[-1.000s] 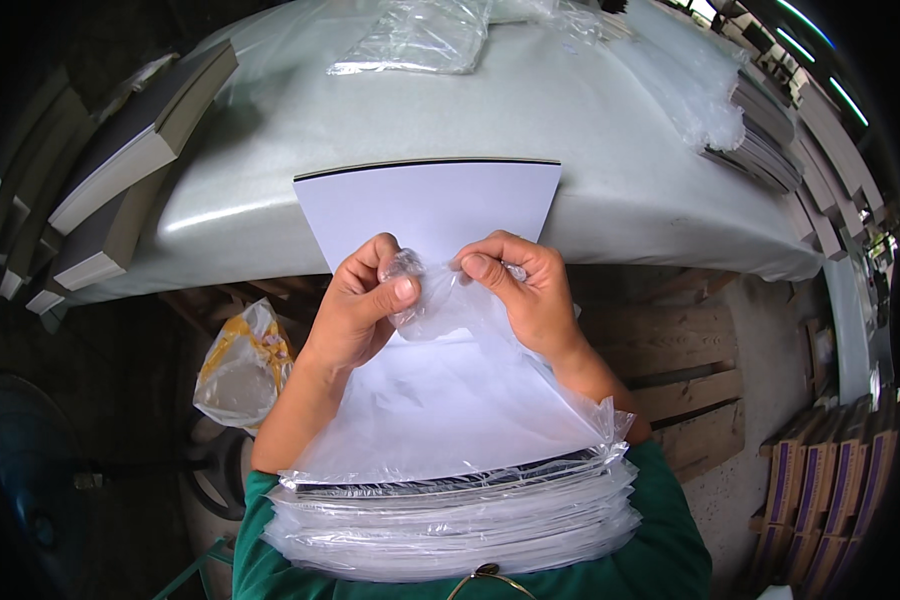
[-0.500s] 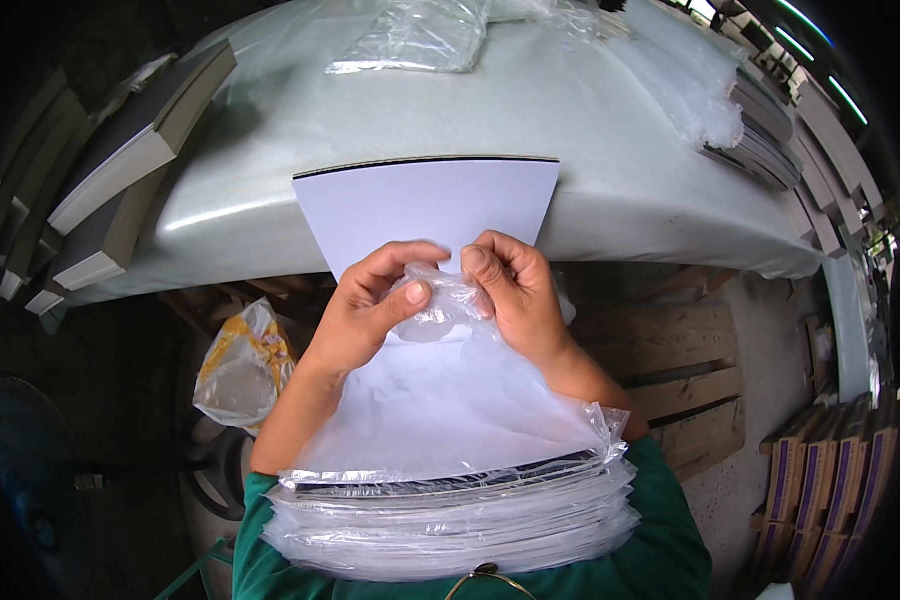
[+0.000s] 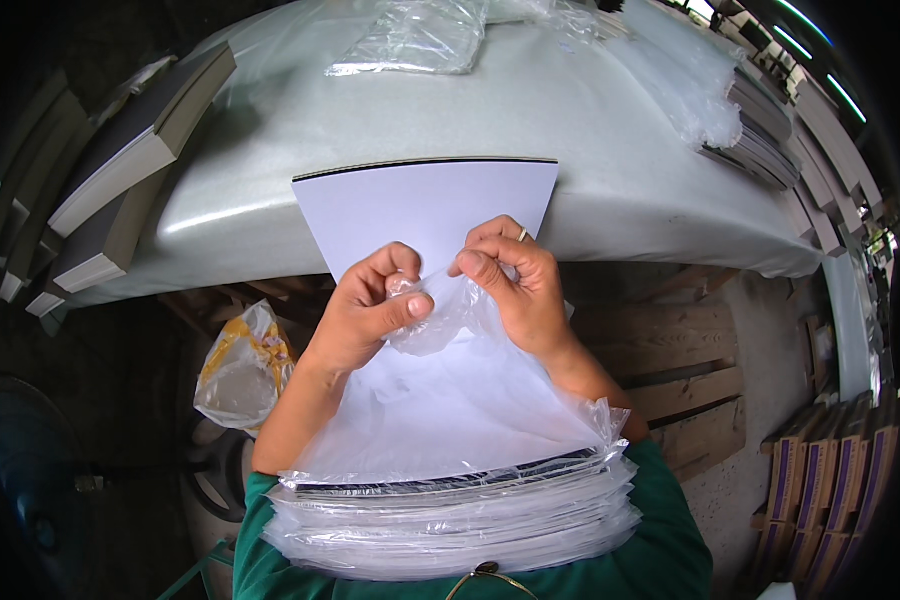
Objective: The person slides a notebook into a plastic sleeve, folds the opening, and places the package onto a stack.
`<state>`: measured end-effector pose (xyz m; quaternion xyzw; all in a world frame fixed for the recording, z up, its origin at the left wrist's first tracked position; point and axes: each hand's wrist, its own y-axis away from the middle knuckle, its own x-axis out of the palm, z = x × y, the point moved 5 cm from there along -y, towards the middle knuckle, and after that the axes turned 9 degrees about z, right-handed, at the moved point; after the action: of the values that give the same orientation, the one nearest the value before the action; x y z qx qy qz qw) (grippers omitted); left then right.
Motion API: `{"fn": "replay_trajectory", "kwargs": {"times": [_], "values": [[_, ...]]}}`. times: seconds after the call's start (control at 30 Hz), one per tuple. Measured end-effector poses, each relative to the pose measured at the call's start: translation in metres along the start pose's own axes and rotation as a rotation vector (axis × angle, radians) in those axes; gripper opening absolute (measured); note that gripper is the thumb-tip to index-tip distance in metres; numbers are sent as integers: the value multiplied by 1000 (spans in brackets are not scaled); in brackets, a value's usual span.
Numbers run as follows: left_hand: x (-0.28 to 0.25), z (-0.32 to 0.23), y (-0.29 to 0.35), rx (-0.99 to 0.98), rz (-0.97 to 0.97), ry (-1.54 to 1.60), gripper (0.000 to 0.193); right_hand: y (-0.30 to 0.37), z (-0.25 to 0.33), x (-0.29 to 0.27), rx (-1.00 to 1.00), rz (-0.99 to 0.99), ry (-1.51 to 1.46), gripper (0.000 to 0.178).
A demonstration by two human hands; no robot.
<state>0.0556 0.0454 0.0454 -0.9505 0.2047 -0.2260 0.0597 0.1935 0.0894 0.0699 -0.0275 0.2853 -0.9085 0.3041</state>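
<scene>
Both hands grip a clear plastic bag point(image 3: 435, 325) over the stack in front of me. My left hand point(image 3: 370, 305) pinches the bunched film between thumb and curled fingers. Close beside it, my right hand point(image 3: 515, 285), with a ring on one finger, pinches the film's upper edge. Under the bag lies a pile of flat white sheets or books in plastic sleeves point(image 3: 450, 535), its near edge against my body. Beyond my hands, a white board or sheet with a dark far edge point(image 3: 430, 205) leans out from the table edge.
A pale covered table point(image 3: 620, 130) spans the far side. Thick dark books point(image 3: 145, 130) are piled at left; wrapped stacks point(image 3: 760, 125) stand at right. Folded plastic point(image 3: 410, 40) lies at the back. A plastic bag of material point(image 3: 240, 370), a wooden pallet point(image 3: 680, 380) and cartons point(image 3: 825, 480) are below.
My right hand has turned and shifted slightly up and left, showing the ring. The film between my hands is now stretched and less bunched. My left hand has barely moved.
</scene>
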Motion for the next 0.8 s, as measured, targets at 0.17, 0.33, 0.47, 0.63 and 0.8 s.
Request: {"fn": "replay_trajectory", "kwargs": {"times": [0.17,0.33,0.47,0.63,0.8], "values": [[8,4,0,-171,64,-238,17,2,-14,6,245,53,-556,20],[-37,-26,1,160,-336,115,20,19,-5,23,456,596,-554,25],[-46,-42,12,142,-443,170,24,17,-13,-12,284,416,-393,22],[-24,14,28,-385,93,-352,28,4,-22,-36,305,50,-906,25],[-84,-47,38,292,-354,343,29,37,-41,-26,344,677,-491,28]]}}
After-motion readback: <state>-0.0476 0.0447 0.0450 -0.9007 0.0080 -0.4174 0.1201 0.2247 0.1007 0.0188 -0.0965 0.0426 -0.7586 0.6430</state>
